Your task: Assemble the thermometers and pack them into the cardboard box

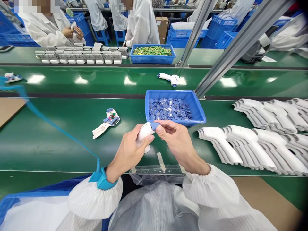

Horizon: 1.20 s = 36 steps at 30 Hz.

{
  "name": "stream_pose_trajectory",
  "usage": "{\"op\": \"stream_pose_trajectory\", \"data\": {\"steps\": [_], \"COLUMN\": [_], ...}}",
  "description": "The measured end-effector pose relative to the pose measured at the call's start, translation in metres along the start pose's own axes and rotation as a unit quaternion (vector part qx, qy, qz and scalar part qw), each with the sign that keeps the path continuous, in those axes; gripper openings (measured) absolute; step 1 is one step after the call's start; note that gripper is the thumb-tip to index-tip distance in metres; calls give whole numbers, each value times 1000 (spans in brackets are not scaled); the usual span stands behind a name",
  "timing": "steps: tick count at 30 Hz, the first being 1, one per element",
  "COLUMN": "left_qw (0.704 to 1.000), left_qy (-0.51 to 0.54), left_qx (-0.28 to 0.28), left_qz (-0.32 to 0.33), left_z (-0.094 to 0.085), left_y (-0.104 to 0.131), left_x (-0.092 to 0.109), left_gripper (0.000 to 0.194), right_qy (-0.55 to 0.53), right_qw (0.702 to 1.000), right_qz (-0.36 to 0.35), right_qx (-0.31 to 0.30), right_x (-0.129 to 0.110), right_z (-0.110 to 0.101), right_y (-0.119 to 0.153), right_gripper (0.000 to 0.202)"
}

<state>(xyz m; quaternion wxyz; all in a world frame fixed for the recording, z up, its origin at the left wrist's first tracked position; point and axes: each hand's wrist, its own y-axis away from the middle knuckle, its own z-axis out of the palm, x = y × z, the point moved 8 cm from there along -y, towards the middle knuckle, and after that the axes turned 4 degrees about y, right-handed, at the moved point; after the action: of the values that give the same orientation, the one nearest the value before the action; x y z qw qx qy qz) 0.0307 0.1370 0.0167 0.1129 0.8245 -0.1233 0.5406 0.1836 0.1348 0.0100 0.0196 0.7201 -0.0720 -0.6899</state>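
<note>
My left hand [130, 146] is wrapped round a white plastic thermometer-gun housing [143, 131] in front of my chest. Between the thumb and fingers of my right hand [176, 136] is a small blue plastic piece [154, 125], held against the housing's end; whether it is seated there I cannot tell. Just beyond stands a blue bin [199, 112] of loose blue plastic parts [170, 108]. An open half housing with a circuit board and wires [109, 122] lies to the left. A blue wrist strap [102, 179] with a coiled cord circles my left wrist.
Stacked white housing shells [231, 144] fill the right side of the bench. An assembled thermometer gun [169, 78] lies on the green belt [108, 78]. A metal post [240, 41] slants up at the right. The blue cord [60, 128] crosses the left side. Co-workers sit opposite.
</note>
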Motion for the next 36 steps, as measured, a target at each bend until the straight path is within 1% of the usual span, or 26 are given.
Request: {"op": "stream_pose_trajectory", "data": {"steps": [2, 6, 9, 11, 13, 14, 16, 18, 19, 20, 21, 22, 24, 25, 26, 27, 29, 32, 34, 35, 36], "left_qw": [1000, 994, 984, 978, 970, 963, 944, 927, 925, 931, 941, 953, 969, 968, 965, 961, 951, 942, 948, 956, 965], "left_qy": [-23, -95, -148, -167, -195, -219, -277, -309, -305, -289, -265, -239, -190, -175, -171, -176, -199, -227, -220, -205, -182], "left_qx": [-12, -50, -80, -95, -89, -80, -62, -66, -70, -61, -33, 11, 119, 163, 194, 213, 233, 234, 213, 194, 173], "left_qz": [1, 18, 57, 85, 114, 132, 169, 202, 214, 217, 208, 184, 107, 69, 43, 33, 45, 83, 83, 78, 77], "left_z": [2, 6, 13, 19, 24, 26, 29, 33, 35, 34, 30, 23, 10, 7, 7, 10, 17, 23, 22, 22, 21], "left_y": [-1, -2, -2, -1, 0, 0, 0, 3, 6, 8, 10, 12, 16, 18, 20, 20, 17, 11, 11, 13, 16], "left_x": [3, 8, 14, 18, 20, 20, 22, 22, 22, 22, 20, 17, 5, -2, -7, -11, -12, -9, -10, -11, -11], "left_gripper": [36, 40, 37, 35, 32, 30, 25, 23, 23, 23, 22, 23, 30, 36, 42, 47, 52, 51, 51, 50, 44], "right_qy": [32, 77, 111, 157, 226, 261, 312, 331, 334, 336, 338, 339, 343, 345, 346, 351, 373, 398, 381, 360, 331], "right_qw": [999, 996, 992, 983, 964, 952, 932, 926, 926, 926, 927, 928, 929, 930, 929, 927, 918, 907, 916, 927, 942], "right_qz": [-22, -29, -59, -90, -131, -155, -185, -184, -177, -169, -162, -155, -135, -123, -114, -107, -109, -129, -122, -100, -57], "right_qx": [20, 20, -5, -40, -57, -52, -20, 1, 1, -3, -9, -15, -29, -42, -59, -75, -79, -39, -27, -26, -20], "right_x": [2, 5, -5, -13, -18, -20, -18, -10, -5, -1, 2, 5, 11, 14, 17, 21, 24, 23, 23, 26, 31], "right_z": [-4, -12, -13, -9, -3, -2, -3, -8, -11, -13, -16, -19, -22, -21, -17, -12, -4, 1, 0, -3, -8], "right_y": [3, 9, 14, 18, 24, 27, 33, 40, 44, 48, 52, 55, 60, 62, 64, 66, 70, 78, 81, 81, 79], "right_gripper": [37, 32, 29, 27, 22, 20, 17, 17, 16, 16, 16, 16, 17, 19, 21, 23, 26, 31, 31, 31, 32]}}
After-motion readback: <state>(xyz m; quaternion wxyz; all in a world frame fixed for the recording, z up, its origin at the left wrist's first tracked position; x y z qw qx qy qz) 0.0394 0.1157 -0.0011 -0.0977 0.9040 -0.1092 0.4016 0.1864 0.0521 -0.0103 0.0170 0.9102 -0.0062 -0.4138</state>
